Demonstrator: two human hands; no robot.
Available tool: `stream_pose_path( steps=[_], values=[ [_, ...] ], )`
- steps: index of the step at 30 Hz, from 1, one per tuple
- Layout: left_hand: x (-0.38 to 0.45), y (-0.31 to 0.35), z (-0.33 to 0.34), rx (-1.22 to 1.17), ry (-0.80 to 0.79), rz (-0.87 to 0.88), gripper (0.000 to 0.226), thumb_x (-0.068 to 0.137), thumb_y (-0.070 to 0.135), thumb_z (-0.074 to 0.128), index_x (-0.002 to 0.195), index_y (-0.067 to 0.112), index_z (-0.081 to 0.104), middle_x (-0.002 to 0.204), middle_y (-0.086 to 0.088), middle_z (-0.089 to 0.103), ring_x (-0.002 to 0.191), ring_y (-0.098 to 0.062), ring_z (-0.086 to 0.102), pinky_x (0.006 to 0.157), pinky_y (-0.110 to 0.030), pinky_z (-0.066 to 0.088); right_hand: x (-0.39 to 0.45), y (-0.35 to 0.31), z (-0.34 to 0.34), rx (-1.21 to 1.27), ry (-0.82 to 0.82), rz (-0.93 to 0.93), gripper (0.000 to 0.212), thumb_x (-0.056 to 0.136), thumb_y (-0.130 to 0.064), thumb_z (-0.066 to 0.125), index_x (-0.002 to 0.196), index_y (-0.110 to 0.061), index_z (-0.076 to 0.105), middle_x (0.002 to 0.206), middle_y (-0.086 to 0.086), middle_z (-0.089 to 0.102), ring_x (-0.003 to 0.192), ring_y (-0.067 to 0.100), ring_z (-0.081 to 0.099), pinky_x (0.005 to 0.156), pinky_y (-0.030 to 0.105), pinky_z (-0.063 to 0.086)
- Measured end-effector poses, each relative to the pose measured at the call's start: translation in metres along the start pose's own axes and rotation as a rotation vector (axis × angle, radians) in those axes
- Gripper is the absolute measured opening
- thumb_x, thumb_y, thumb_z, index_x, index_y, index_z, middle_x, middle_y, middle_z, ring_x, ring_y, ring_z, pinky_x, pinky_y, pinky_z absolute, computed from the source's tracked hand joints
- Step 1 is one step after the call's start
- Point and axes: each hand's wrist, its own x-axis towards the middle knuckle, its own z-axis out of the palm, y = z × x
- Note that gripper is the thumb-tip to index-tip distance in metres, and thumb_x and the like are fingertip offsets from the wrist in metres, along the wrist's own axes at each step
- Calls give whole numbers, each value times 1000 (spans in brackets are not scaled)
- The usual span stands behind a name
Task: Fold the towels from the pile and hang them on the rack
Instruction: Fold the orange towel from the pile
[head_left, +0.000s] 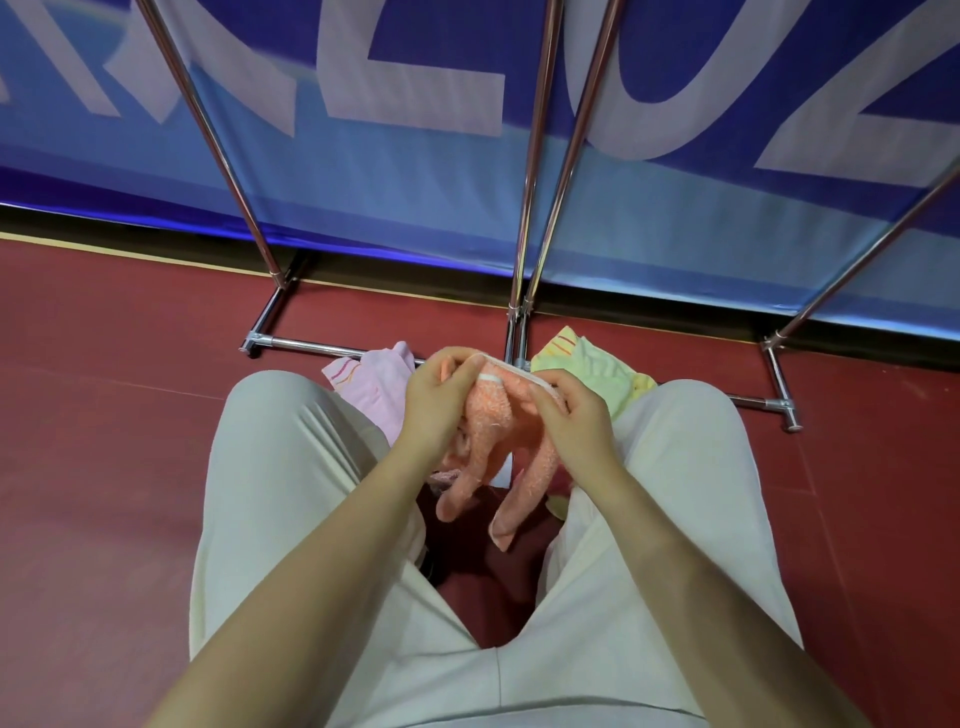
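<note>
An orange terry towel (491, 431) hangs bunched between my knees, its top hem with a white stripe pinched by both hands. My left hand (436, 400) grips the left end of the hem and my right hand (571, 415) grips the right end. Two crumpled tails of the towel dangle down toward the floor. Behind my left hand lies a pink towel (374, 387) on the floor, and behind my right hand a yellow-green towel (592, 366). The chrome rack (524, 244) stands just beyond, its poles rising out of the top of the view.
My legs in pale trousers (291, 467) frame the towels on both sides. The rack's base bars (322, 344) run along the red floor ahead. A blue banner with large white letters (415, 171) stands behind the rack.
</note>
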Motion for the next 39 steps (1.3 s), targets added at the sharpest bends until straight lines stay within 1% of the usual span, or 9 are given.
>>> stream_pose_path(
  steps=[6, 9, 12, 16, 20, 26, 31, 36, 39],
  values=[
    [15, 12, -25, -100, 324, -3, 10, 92, 18, 60, 85, 21, 66, 79, 10, 64, 69, 2, 57, 64, -9, 45, 1, 14, 5, -212, -109, 2, 8, 92, -29, 58, 91, -26, 66, 75, -8, 63, 73, 12, 57, 67, 34, 46],
    [23, 13, -43, -175, 455, -42, 11, 93, 19, 59, 84, 21, 64, 77, 9, 62, 63, 3, 56, 62, -12, 45, 0, 14, 6, -235, -128, -28, 10, 91, -30, 62, 81, -29, 63, 65, -12, 57, 67, 8, 52, 64, 29, 40],
    [28, 10, -59, -173, 525, -58, 16, 91, 22, 59, 78, 28, 64, 80, 8, 64, 74, -4, 58, 73, -21, 49, -1, 14, 6, -264, -165, -41, 10, 90, -30, 64, 90, -21, 68, 70, -17, 59, 72, 6, 54, 65, 22, 37],
    [32, 7, -78, -206, 585, -72, 11, 92, 22, 59, 83, 23, 65, 80, 8, 63, 73, -3, 58, 71, -16, 48, -1, 16, 4, -293, -190, -25, 17, 89, -32, 64, 79, -19, 63, 63, -10, 55, 65, 6, 50, 62, 25, 37],
    [31, 2, -92, -244, 659, -81, 8, 93, 16, 56, 90, 14, 63, 74, 10, 59, 62, 3, 53, 62, -11, 44, 0, 12, 0, -261, -202, -9, 21, 90, -30, 64, 71, -32, 57, 61, -26, 55, 63, -5, 50, 57, 14, 33],
    [28, 3, -106, -331, 739, -109, 10, 95, 18, 55, 88, 13, 61, 72, 9, 55, 56, 3, 51, 56, -12, 44, 4, 3, 1, -47, -204, 61, 15, 90, -23, 64, 76, -30, 64, 75, -13, 64, 73, -7, 56, 68, 9, 39],
    [31, 2, -109, -321, 738, -123, 10, 94, 19, 55, 93, 13, 62, 73, 11, 56, 59, 3, 51, 58, -10, 43, 9, 5, -8, 203, -137, 178, 9, 92, -17, 61, 92, -16, 70, 92, -2, 69, 92, 11, 63, 84, 23, 46],
    [33, -3, -107, -324, 706, -150, 10, 93, 20, 56, 93, 11, 61, 69, 9, 54, 56, 0, 49, 60, -18, 43, 15, 7, -17, 643, -104, 306, 11, 93, -5, 56, 99, -9, 64, 76, 2, 62, 71, 12, 60, 72, 27, 48],
    [32, -2, -103, -318, 712, -161, 9, 95, 18, 55, 94, 11, 61, 68, 9, 54, 47, 5, 50, 53, -13, 43, 18, 4, -20, 824, -104, 344, 11, 93, -3, 52, 100, -4, 61, 80, 11, 56, 73, 17, 56, 73, 27, 49]
  ],
)
